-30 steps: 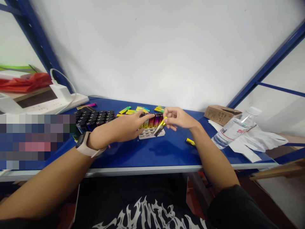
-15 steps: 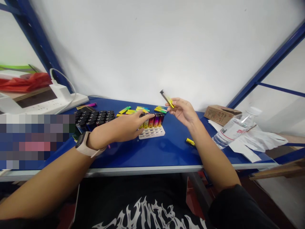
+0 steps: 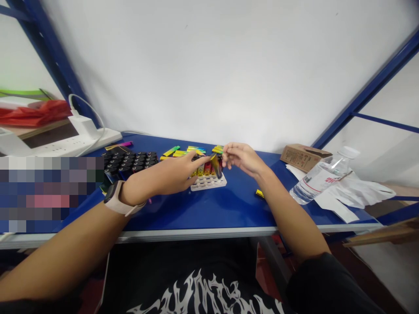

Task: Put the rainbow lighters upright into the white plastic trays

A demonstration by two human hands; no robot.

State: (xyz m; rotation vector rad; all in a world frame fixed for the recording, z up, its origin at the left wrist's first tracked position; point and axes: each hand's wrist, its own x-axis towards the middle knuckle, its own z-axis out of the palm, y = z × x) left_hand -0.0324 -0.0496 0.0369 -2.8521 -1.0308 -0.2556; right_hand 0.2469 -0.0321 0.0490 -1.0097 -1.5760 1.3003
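My left hand [image 3: 178,172] reaches over the white perforated rack [image 3: 209,183], its index finger stretched across the tops of upright colourful tubes [image 3: 207,168] and its thumb apart in front. Close to the right end of the rack, a slim yellow-and-dark tube [image 3: 215,166] is blurred and tilted, dark end down. It is at the curled fingertips of my right hand [image 3: 242,158], which look closed on it; the contact itself is unclear. Behind the rack lie several shiny yellow and green pieces [image 3: 172,151].
Dark, black-topped cylinders [image 3: 131,162] stand grouped at left, near a white power strip [image 3: 49,141]. Another yellow piece [image 3: 259,193] lies by my right forearm. At right are a cardboard box [image 3: 304,158], a water bottle [image 3: 322,179] and crumpled white plastic [image 3: 363,192].
My right hand has moved left and down to the rack's right end. The tube has come down with it, its dark end turning from upward to downward. My left hand has stayed in place.
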